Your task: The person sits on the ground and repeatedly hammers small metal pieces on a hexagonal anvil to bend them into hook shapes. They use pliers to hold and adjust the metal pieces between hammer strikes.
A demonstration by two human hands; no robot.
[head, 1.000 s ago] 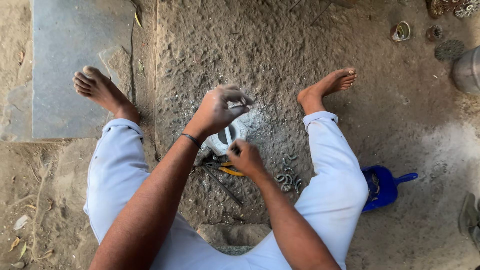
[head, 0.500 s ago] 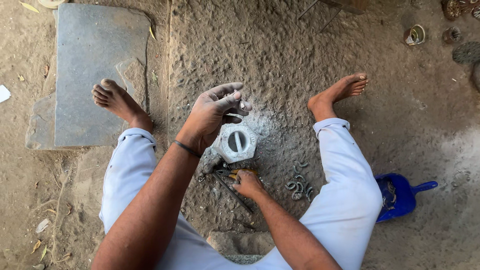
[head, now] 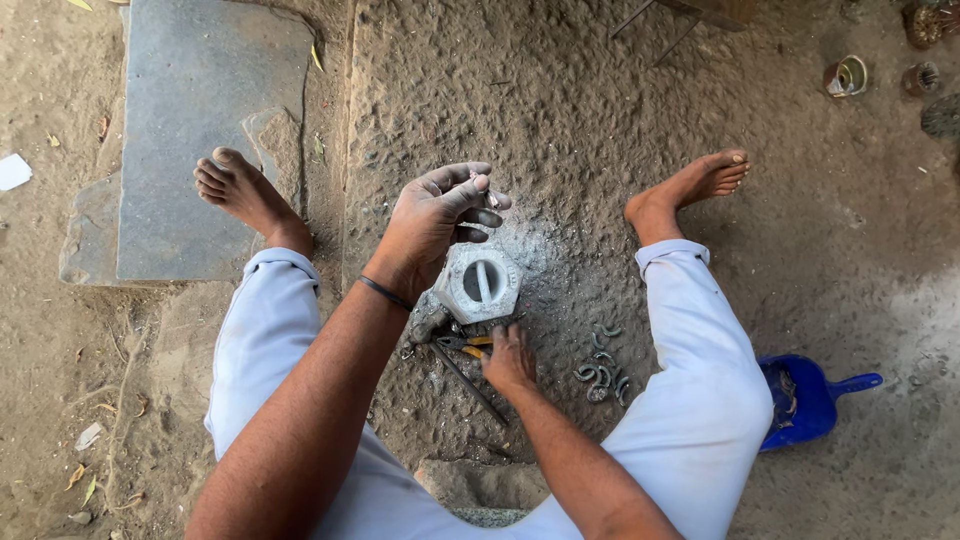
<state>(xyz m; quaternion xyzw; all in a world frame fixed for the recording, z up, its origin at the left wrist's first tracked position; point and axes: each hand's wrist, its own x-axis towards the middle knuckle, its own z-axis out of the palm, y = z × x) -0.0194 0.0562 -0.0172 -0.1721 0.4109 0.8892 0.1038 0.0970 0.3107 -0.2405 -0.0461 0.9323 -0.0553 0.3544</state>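
My left hand [head: 440, 215] is raised above a grey hexagonal metal block [head: 480, 283] that has a round hole with a bar across it. Its fingertips pinch a small dark metal piece [head: 478, 212]. Lower down, my right hand [head: 510, 358] rests on the ground just below the block. Its fingers curl over yellow-handled pliers [head: 468, 345]. To the right of that hand, a small heap of several curved metal pieces [head: 600, 365] lies on the dirt.
I sit on sandy ground with my bare feet [head: 240, 195] [head: 690, 185] spread to either side. A flat stone slab [head: 200, 110] lies at the left and a blue scoop [head: 805, 395] by my right leg. Small tins [head: 845, 75] stand at the far right, and a thin rod [head: 465, 380] lies near the pliers.
My right hand has dropped from the block down to the pliers on the ground. My left hand has lifted off the block and now pinches a small piece above it.
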